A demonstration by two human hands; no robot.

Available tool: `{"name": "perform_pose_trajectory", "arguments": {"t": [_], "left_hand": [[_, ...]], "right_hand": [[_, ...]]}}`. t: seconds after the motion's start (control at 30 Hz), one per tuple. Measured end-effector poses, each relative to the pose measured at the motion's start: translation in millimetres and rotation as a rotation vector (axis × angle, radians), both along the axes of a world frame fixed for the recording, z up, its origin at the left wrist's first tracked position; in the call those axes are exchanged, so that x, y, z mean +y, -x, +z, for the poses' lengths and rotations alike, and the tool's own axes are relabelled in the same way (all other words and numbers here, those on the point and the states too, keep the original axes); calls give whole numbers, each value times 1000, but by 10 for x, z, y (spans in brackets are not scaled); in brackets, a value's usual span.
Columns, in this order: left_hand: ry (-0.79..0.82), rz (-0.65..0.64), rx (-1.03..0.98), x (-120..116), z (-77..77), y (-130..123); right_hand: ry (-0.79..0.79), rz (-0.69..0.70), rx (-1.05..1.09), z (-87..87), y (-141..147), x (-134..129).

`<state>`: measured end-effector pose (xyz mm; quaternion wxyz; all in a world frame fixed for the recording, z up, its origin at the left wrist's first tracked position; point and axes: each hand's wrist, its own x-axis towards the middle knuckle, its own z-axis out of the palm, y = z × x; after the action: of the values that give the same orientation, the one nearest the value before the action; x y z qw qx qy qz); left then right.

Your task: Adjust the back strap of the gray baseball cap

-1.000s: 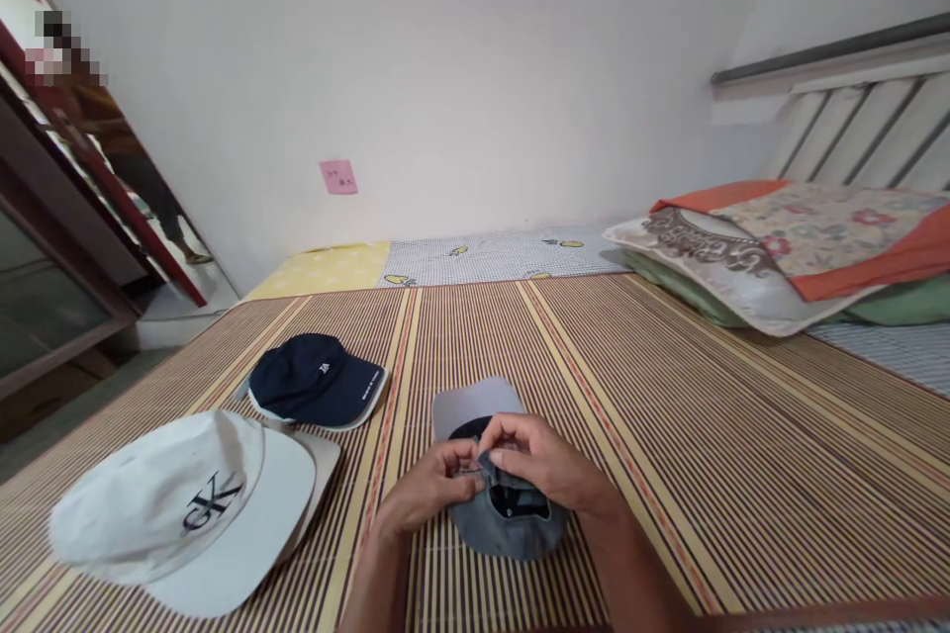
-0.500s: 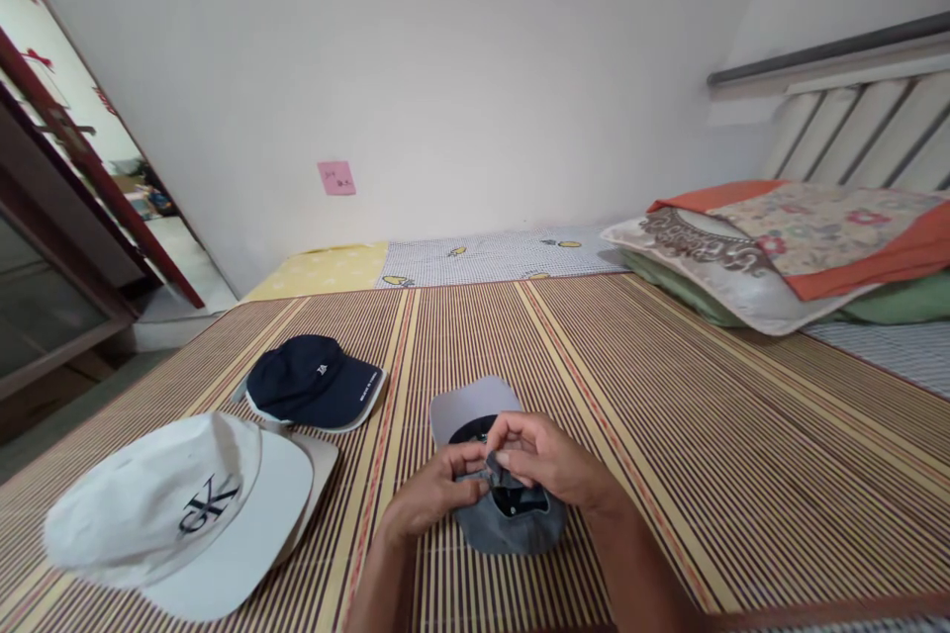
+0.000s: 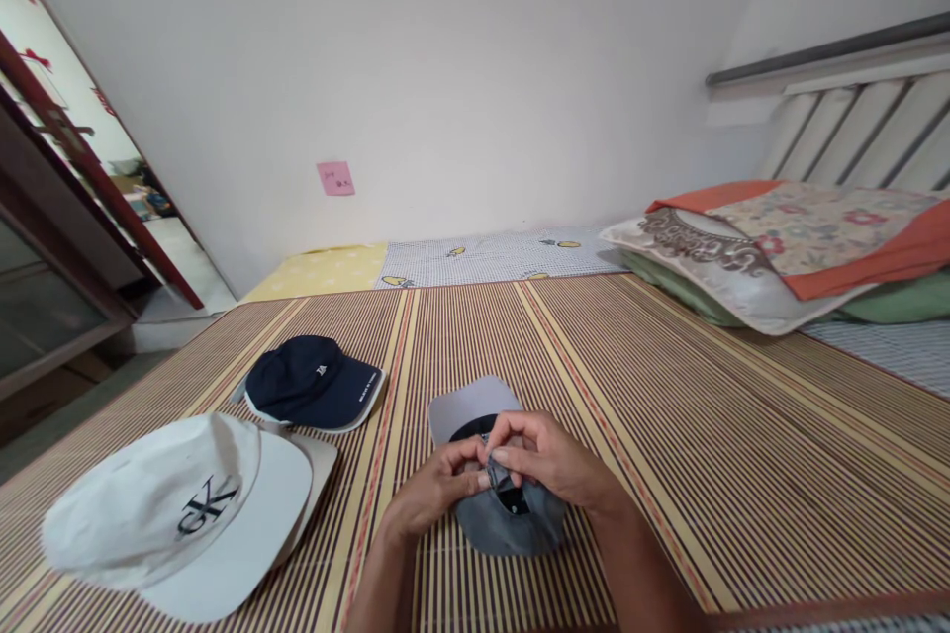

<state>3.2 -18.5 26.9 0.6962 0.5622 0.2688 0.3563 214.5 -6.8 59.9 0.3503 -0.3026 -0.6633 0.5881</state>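
Observation:
A grey baseball cap [image 3: 512, 529] lies on the striped mat, its lighter brim [image 3: 471, 403] pointing away from me and its back opening towards me. Both of my hands are at the cap's back strap [image 3: 499, 473]. My left hand [image 3: 439, 490] pinches the strap's left side between thumb and fingers. From the right, my right hand [image 3: 545, 455] pinches the strap with thumb and forefinger, close to the left fingertips. The fingers partly hide the strap and the dark inside of the cap.
To the left lie a white cap [image 3: 155, 504] with black letters, overlapping a beige brim, and a navy cap [image 3: 304, 381] behind it. The bamboo mat [image 3: 630, 475] covers the bed. Pillows [image 3: 816, 227] are stacked at the far right, and a wall [image 3: 520, 69] rises behind.
My fingers have shifted slightly on the strap, and more of it shows between them now. The grey cap and the other caps stay in place.

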Motion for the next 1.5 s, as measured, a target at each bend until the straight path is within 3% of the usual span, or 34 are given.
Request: {"name": "perform_pose_trajectory", "arguments": {"t": [0.23, 0.7, 1.5], "left_hand": [[52, 97, -35, -5, -16, -27], [104, 53, -54, 13, -65, -68], [110, 105, -15, 20, -81, -51]], "right_hand": [[-98, -63, -103, 69, -28, -34], [-165, -186, -301, 197, 45, -102], [-154, -118, -317, 180, -6, -118]]}}
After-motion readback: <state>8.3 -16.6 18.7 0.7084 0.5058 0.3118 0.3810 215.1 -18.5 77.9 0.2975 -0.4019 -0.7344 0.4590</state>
